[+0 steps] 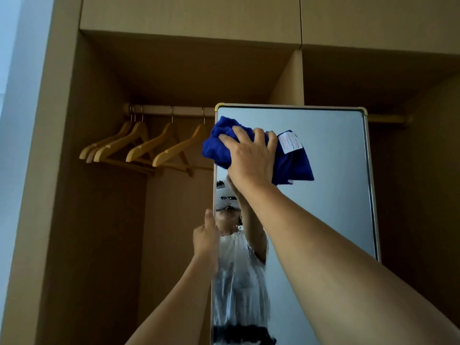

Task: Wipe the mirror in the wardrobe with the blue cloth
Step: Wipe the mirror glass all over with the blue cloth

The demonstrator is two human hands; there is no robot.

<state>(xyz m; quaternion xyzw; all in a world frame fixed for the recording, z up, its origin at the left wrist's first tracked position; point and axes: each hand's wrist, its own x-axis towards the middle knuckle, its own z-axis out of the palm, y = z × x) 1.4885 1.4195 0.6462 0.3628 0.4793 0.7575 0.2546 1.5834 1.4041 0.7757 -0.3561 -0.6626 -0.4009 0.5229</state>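
A tall framed mirror stands out from the wooden wardrobe, its glass facing me. A bunched blue cloth with a white label lies against the glass near the mirror's top left corner. My right hand presses on the cloth, fingers spread and bent over its folds. Lower down, my left hand grips the mirror's left edge, thumb up along the frame. The lower left part of the glass shows wet streaks over the reflection of a person.
Several wooden hangers hang on the rail left of the mirror. The wardrobe's open compartment lies to the left, a divider panel above the mirror, and a darker compartment to the right.
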